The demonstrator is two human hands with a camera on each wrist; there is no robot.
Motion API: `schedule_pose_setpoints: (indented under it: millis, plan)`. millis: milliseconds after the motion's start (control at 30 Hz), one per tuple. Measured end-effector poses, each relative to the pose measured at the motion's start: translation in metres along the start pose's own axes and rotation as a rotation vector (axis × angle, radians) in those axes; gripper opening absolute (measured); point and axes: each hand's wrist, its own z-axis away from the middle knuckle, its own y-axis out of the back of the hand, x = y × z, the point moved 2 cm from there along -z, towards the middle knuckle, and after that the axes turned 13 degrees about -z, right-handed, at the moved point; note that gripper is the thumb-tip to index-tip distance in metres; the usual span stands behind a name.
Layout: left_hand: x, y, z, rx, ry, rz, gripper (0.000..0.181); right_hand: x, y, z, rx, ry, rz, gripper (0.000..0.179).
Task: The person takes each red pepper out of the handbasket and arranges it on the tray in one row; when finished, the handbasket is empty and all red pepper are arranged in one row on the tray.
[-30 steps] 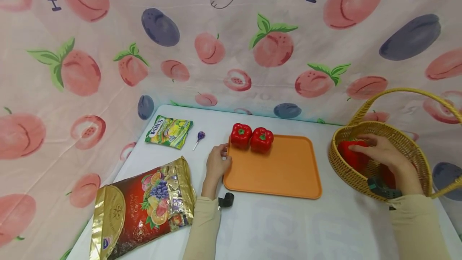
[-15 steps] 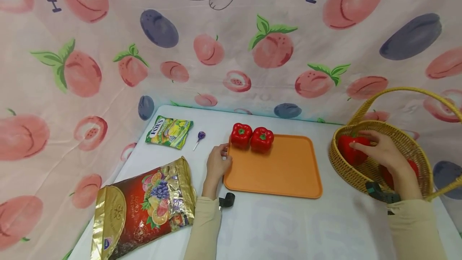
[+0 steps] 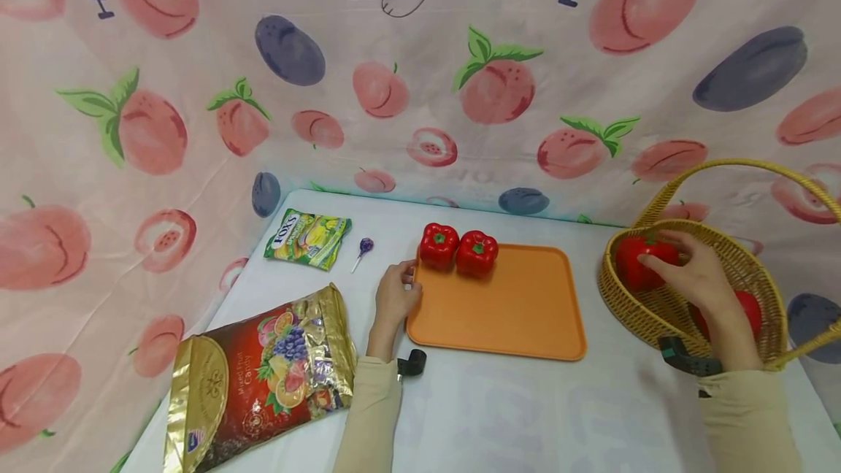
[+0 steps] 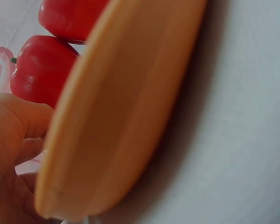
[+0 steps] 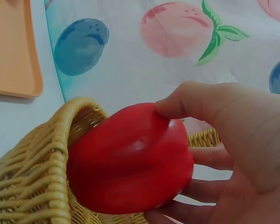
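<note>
My right hand [image 3: 700,273] grips a red bell pepper [image 3: 639,263] inside the wicker basket [image 3: 614,312]. The right wrist view shows the thumb on the near side of the bell pepper [image 5: 130,158] and the other fingers round its end, beside the basket rim. Lower in the basket lies another red bell pepper [image 3: 747,314], partly behind my wrist. At its left edge, an orange tray [image 3: 506,312] is held by my left hand [image 3: 396,296], fingers curled at the rim. Two red bell peppers [image 3: 476,252] sit side by side at the tray's far left corner.
Left of the tray lie a lollipop [image 3: 363,250], a green candy packet [image 3: 309,239] and a large red and gold candy bag [image 3: 263,378]. The basket's tall handle [image 3: 742,163] arches over its right side. A fruit-print cloth [image 3: 420,93] hangs behind the white table.
The bell pepper in my right hand has turned and risen slightly within the basket. My right wrist has shifted a little left, baring more of the lower pepper. The left hand stays put.
</note>
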Motion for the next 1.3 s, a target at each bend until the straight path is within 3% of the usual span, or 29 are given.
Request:
schedule_pose_setpoints:
  millis: [733, 1300]
  plan:
    - [-0.001, 0.000, -0.001, 0.004, -0.003, -0.005, 0.041, -0.031, -0.017, 0.015, 0.239, 0.073, -0.056, 0.071]
    - [-0.002, -0.002, -0.001, 0.001, 0.002, -0.001, 0.041, -0.048, -0.069, 0.020, 0.274, 0.115, -0.193, 0.068]
